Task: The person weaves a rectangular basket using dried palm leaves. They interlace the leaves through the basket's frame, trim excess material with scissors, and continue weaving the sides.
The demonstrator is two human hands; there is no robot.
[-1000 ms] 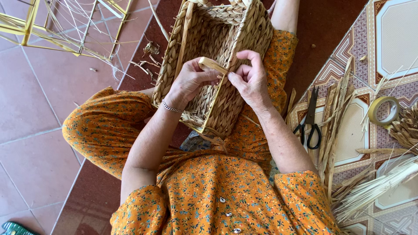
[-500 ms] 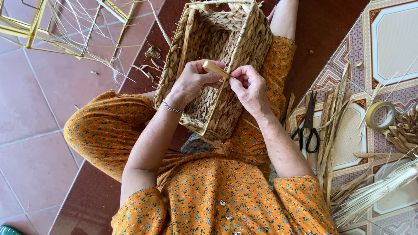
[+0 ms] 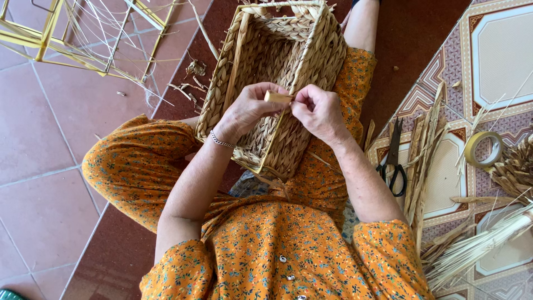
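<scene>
A flat, pale strip of fibre (image 3: 276, 97) sits between the two hands, just above the rim of a rectangular woven basket (image 3: 277, 66) that rests tilted on the person's lap. The left hand (image 3: 250, 108) has its grip pinched on one end of the strip, thumb on top and fingers curled beneath it. The right hand (image 3: 317, 108) meets it from the other side, its grip pressed together on the strip's near end, knuckles bent over the basket's right wall. The basket is braided from thick tan cords, with a thin yellow frame rod showing along its near corner. A thin bracelet (image 3: 222, 142) circles the left wrist.

The person wears an orange flowered dress (image 3: 277, 255) and sits on a floor of red tiles (image 3: 61, 144). To the right, black scissors (image 3: 395, 161) lie on patterned tiles, just beside a loose pile of dried reed strips (image 3: 425, 150). Farther right lies a roll of tape (image 3: 483, 149), and a bundle of pale straw (image 3: 477, 247) stretches out near the lower right. At upper left stands a yellow wire frame (image 3: 50, 33), with scraps of fibre scattered on the floor near it.
</scene>
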